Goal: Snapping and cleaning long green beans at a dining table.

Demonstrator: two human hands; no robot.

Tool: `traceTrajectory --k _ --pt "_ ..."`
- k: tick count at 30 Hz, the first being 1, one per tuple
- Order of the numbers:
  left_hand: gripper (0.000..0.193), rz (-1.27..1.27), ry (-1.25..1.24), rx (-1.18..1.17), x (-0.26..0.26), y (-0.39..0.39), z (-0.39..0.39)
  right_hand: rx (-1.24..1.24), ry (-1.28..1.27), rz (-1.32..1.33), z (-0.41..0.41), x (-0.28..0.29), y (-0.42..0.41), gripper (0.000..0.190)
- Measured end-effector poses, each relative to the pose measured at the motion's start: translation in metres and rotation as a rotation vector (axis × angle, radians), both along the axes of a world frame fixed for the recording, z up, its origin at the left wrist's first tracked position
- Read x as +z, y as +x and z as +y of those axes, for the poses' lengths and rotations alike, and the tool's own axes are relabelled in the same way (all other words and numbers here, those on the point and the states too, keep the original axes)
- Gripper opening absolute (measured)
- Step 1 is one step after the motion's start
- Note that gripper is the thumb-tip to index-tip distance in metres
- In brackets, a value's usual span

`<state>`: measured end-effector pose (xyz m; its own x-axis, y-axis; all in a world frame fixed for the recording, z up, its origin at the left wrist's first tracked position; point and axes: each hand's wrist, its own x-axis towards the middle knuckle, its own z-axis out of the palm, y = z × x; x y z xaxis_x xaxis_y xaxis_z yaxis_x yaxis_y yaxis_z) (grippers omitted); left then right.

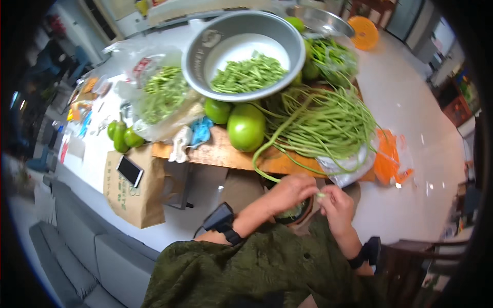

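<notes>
My left hand (293, 191) is closed around a yardlong bean (265, 148), which loops up over the wooden table edge toward the heap. With thumb and fingertips, my right hand (338, 204) pinches a small pale-green bean end (321, 195), close against the left fingertips. A large heap of yardlong beans (331, 119) lies on the table, partly on a clear plastic bag (348, 169). Behind it stands a grey basin (246, 94) with a pile of short-cut green bean pieces (248, 73) inside. Below my hands, a round bin (295, 220) with green scraps shows partly between my legs.
Round green fruits (246, 129) sit before the basin. To the left are a plastic bag of greens (163, 92), a blue cloth (200, 132) and a phone (130, 171) on a paper bag (144, 208). An orange plastic bag (387, 158) hangs right; a grey sofa (115, 254) stands lower left.
</notes>
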<state>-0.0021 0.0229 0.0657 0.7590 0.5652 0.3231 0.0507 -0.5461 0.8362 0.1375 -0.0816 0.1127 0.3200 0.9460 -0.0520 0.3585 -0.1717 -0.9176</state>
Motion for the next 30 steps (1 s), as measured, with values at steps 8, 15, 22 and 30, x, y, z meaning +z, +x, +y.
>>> traceTrajectory --k 8,15,22,30 --pt "0.013 -0.011 -0.276 0.020 0.027 0.005 0.015 -0.039 0.135 0.315 0.015 -0.002 0.001 0.011" --pt "0.012 0.038 -0.022 0.030 0.025 0.010 0.010 0.190 0.459 -0.569 0.007 -0.015 0.019 0.015" --pt "0.015 0.007 0.083 -0.114 0.038 0.022 -0.012 0.198 0.350 -0.786 -0.003 -0.026 0.020 0.010" --pt "0.010 0.116 0.147 -0.151 0.041 0.047 -0.015 0.210 0.253 -0.744 -0.022 -0.027 0.038 0.010"
